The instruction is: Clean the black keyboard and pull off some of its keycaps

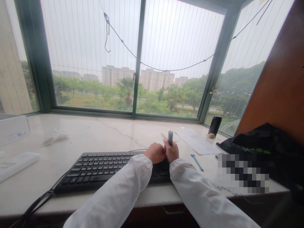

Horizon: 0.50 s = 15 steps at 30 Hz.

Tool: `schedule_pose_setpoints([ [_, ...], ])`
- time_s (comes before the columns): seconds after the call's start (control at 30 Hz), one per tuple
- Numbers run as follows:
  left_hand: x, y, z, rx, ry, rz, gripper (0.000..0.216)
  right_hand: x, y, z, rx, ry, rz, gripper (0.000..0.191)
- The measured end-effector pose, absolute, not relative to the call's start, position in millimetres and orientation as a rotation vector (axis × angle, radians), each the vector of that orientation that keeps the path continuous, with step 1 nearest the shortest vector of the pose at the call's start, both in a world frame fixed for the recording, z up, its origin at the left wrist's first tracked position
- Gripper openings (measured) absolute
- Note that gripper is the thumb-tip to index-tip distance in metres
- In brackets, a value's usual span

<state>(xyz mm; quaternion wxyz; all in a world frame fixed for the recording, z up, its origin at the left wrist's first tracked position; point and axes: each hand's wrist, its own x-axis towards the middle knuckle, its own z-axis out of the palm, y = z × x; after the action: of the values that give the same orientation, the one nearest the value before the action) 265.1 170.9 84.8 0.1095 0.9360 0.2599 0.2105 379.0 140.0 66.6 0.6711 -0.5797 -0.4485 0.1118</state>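
Observation:
A black keyboard (pixel 104 167) lies on the white marble-patterned counter. My right hand (pixel 173 152), over its right end, is closed round a small dark grey device (pixel 170 138) that stands upright, with short prongs at its top. Against it, my left hand (pixel 155 153) is closed, its fingertips meeting the right hand. Whatever those fingertips pinch is hidden. Both hands and the white sleeves cover part of the keyboard's right side. A thin blue stick tool (pixel 197 163) lies to the right of my right hand.
Printed paper (pixel 198 141) lies behind the blue tool, near a black cylinder (pixel 215 126). A black bag (pixel 263 148) fills the right side, with a pixelated patch before it. White boxes (pixel 17 164) sit at left. Cables (pixel 39 202) hang over the front edge.

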Motion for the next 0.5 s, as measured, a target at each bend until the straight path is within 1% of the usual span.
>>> schedule_pose_setpoints([
  [0.17,264.8,171.8,84.4,2.797,0.747,0.611,0.022,367.9,131.0,71.9,-1.207,-1.079,0.185,0.035],
  [0.37,265.9,164.2,87.8,2.817,0.808,0.533,0.026,387.3,137.8,77.7,-1.116,-0.851,0.237,0.033],
  [0.5,267.7,157.2,89.9,2.873,0.895,0.517,0.028,405.8,140.6,82.9,-1.055,-0.802,0.294,0.032],
])
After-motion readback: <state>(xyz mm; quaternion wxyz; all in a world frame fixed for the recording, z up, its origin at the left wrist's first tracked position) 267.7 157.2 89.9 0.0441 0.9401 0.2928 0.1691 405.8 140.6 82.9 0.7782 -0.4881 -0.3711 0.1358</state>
